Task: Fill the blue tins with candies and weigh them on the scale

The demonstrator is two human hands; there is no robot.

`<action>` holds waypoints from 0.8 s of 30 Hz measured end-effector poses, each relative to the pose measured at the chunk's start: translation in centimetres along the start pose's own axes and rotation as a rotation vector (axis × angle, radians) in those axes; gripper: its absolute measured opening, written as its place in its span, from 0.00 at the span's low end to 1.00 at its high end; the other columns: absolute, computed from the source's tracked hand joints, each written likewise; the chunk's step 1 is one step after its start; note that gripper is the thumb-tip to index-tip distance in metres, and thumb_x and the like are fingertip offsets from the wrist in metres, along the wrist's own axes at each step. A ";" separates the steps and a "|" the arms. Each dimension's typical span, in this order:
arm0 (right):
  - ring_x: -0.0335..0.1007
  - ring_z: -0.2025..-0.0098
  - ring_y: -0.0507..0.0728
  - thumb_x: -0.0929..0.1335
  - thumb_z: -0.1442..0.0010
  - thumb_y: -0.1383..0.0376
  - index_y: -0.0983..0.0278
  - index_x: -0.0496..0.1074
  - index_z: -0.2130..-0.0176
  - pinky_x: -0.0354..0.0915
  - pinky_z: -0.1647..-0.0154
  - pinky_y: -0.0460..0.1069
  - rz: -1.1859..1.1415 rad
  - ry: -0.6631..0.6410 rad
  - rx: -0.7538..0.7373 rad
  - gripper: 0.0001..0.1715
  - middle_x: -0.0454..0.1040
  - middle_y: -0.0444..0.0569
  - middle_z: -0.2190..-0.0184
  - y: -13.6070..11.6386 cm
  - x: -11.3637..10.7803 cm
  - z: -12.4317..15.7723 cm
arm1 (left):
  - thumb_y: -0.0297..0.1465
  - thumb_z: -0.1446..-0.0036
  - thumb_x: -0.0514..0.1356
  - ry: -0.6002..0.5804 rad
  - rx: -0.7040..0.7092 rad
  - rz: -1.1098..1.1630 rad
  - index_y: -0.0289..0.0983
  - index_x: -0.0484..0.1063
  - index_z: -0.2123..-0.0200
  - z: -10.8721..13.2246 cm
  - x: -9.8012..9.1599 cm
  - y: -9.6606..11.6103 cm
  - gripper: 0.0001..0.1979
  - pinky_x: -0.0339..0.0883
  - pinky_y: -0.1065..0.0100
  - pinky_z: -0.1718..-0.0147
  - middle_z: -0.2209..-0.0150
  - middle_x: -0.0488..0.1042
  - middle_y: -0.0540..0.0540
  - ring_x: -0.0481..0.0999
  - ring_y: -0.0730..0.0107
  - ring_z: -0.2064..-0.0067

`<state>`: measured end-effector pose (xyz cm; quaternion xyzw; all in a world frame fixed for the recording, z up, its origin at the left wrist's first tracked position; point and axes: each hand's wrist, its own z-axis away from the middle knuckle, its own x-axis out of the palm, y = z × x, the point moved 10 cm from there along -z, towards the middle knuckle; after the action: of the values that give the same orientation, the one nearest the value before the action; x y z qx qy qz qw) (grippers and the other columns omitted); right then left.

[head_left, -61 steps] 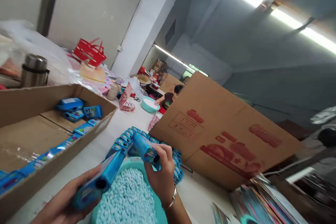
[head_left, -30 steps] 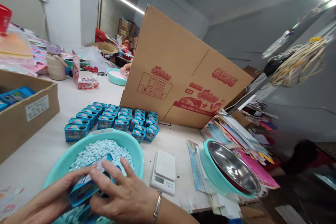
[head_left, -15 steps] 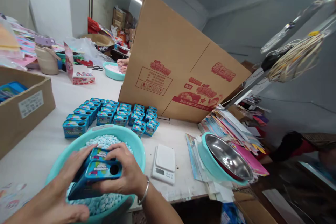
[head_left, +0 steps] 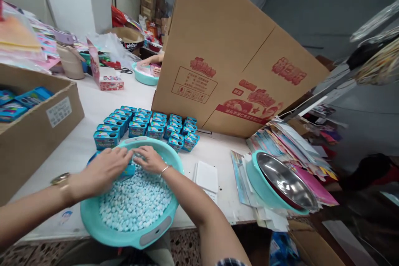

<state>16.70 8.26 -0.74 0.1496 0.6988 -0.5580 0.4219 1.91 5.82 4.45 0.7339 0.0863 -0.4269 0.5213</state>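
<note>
A small, glossy blue box [head_left: 127, 171], mostly covered, shows beneath the left hand [head_left: 107, 169] over smooth, rounded pale-blue pellets [head_left: 137, 203] in a round teal plastic basin [head_left: 93, 224]. The right hand [head_left: 149, 158] bends just beside; I cannot tell either hand's grip. The basin's near rim overhangs the white counter [head_left: 222, 162]; a strip of counter separates it from the flat white scale [head_left: 206, 176].
</note>
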 end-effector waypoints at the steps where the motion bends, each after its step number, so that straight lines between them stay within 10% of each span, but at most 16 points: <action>1: 0.71 0.34 0.61 0.75 0.26 0.61 0.55 0.82 0.40 0.64 0.27 0.57 0.003 -0.038 0.046 0.17 0.79 0.51 0.37 0.7 1.0 -0.5 | 0.35 0.55 0.71 -0.004 0.002 0.015 0.39 0.79 0.63 -1.0 1.5 0.2 0.13 0.65 0.39 0.41 0.62 0.78 0.32 0.75 0.34 0.51; 5: 0.74 0.45 0.60 0.73 0.29 0.66 0.56 0.86 0.52 0.67 0.33 0.56 -0.065 -0.040 0.225 0.10 0.80 0.48 0.50 3.2 2.3 -0.6 | 0.45 0.42 0.65 0.037 0.000 0.057 0.44 0.65 0.77 -3.6 6.1 0.6 0.18 0.61 0.35 0.44 0.72 0.64 0.38 0.72 0.31 0.55; 10: 0.74 0.59 0.57 0.76 0.37 0.68 0.58 0.84 0.71 0.70 0.48 0.50 -0.268 0.120 0.412 0.10 0.75 0.41 0.70 5.7 1.3 0.3 | 0.42 0.41 0.65 -0.013 0.007 0.010 0.43 0.68 0.75 -3.3 7.4 0.8 0.15 0.59 0.34 0.41 0.70 0.63 0.40 0.71 0.31 0.53; 13: 0.72 0.66 0.55 0.77 0.38 0.64 0.61 0.79 0.77 0.69 0.57 0.49 -0.427 0.279 0.541 0.16 0.72 0.39 0.78 6.9 1.2 1.7 | 0.34 0.47 0.66 -0.044 0.009 -0.065 0.40 0.77 0.67 -2.3 7.5 1.2 0.05 0.58 0.34 0.38 0.63 0.72 0.32 0.72 0.29 0.48; 18: 0.75 0.67 0.54 0.75 0.36 0.57 0.63 0.75 0.75 0.72 0.59 0.48 -0.685 0.629 0.646 0.20 0.74 0.38 0.78 6.9 1.3 5.1 | 0.26 0.57 0.65 -0.059 -0.019 -0.160 0.31 0.79 0.43 -1.0 7.7 1.1 0.33 0.61 0.31 0.37 0.47 0.78 0.22 0.74 0.24 0.42; 24: 0.78 0.69 0.59 0.75 0.48 0.55 0.59 0.75 0.75 0.77 0.64 0.52 -0.962 0.803 0.583 0.13 0.78 0.44 0.77 6.2 -0.2 6.3 | 0.37 0.48 0.70 0.149 -0.089 0.151 0.36 0.71 0.33 0.6 6.2 0.0 0.39 0.63 0.31 0.33 0.36 0.76 0.23 0.72 0.18 0.32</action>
<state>23.68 4.67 -4.76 0.1251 0.6112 -0.7495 -0.2215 5.44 3.31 -0.05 0.7442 0.0879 -0.3264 0.5761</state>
